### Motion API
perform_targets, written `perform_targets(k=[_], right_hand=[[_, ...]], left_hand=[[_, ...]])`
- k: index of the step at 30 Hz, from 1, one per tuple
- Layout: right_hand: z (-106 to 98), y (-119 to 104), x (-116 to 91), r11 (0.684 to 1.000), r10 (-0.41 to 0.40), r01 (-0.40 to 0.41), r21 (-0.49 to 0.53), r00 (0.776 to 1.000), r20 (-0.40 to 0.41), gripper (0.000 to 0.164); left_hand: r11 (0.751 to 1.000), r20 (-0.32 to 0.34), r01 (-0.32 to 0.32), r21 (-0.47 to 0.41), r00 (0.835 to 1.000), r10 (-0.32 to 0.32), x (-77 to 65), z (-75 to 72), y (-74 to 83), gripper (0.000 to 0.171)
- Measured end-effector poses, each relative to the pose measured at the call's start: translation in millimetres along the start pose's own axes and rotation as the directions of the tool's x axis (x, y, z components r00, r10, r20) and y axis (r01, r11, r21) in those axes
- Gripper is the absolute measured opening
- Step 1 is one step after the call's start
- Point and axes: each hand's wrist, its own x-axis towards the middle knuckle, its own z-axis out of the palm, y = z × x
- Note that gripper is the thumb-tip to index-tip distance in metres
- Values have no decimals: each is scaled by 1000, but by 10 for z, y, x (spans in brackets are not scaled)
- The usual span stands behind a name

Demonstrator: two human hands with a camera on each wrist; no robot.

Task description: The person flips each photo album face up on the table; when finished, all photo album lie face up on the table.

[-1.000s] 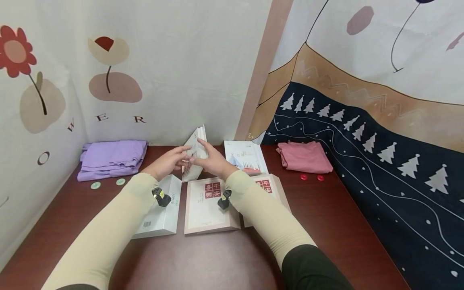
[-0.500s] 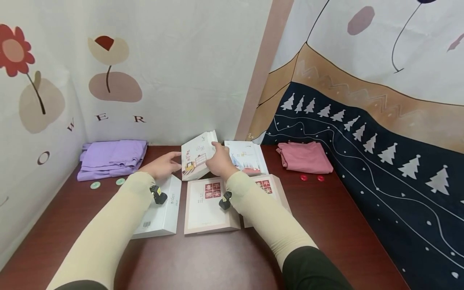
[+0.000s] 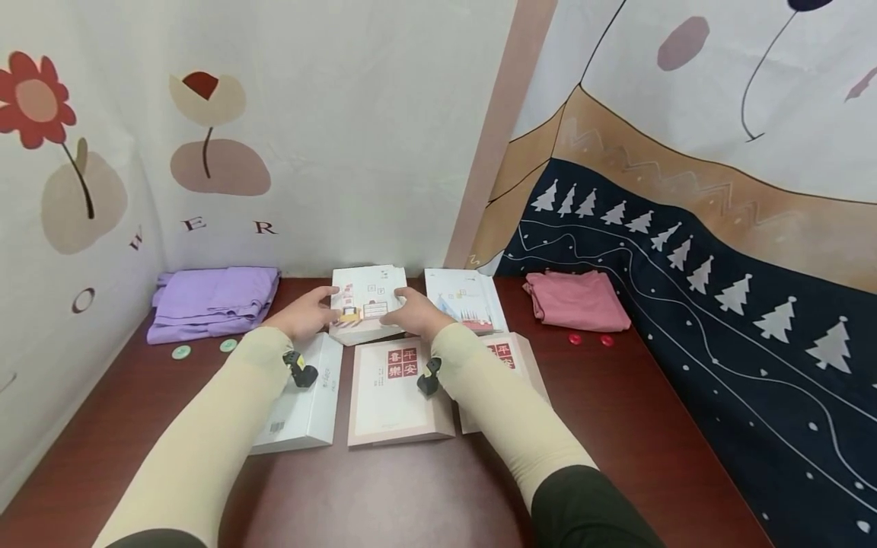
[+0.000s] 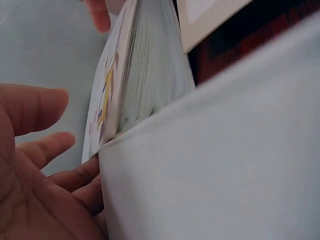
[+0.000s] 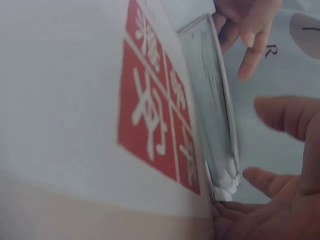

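A thick white picture book [image 3: 366,283] lies flat in the back row, its cover showing small coloured drawings. My left hand [image 3: 301,312] is at its left side, fingers by the book's edge and the thumb [image 4: 40,107] apart from the cover. At the right side is my right hand [image 3: 418,313], fingers low along the edge; its thumb [image 5: 280,112] stands off the cover. The page block [image 4: 150,60] faces the left wrist camera. Below my hands are a white book with a barcode [image 3: 308,399] and a cream book with red character squares [image 3: 387,399].
Another illustrated book [image 3: 473,293] lies right of my right hand, with a second red-squared book [image 3: 510,373] before it. Folded purple cloth [image 3: 212,301] with green buttons [image 3: 181,352] is left; folded pink cloth [image 3: 575,297] with red buttons [image 3: 575,339] is right. A fabric wall [image 3: 363,152] closes the back.
The picture book was turned from standing on edge to tilted, then laid flat with its cover up. My hands have parted to its two sides, the right thumb coming off the cover.
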Motion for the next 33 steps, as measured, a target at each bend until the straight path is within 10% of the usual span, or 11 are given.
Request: perform_targets(k=[15,33], right_hand=[[-1,-58,79,948,-46,36,318,999,23,92],[46,-29,7,989,-41,16,149,985,168,88]], left_hand=[[993,-46,40,-113,998,-45,-58,-56,14,71],[995,-51,63,-78,996,-68,-147,-46,-3,71]])
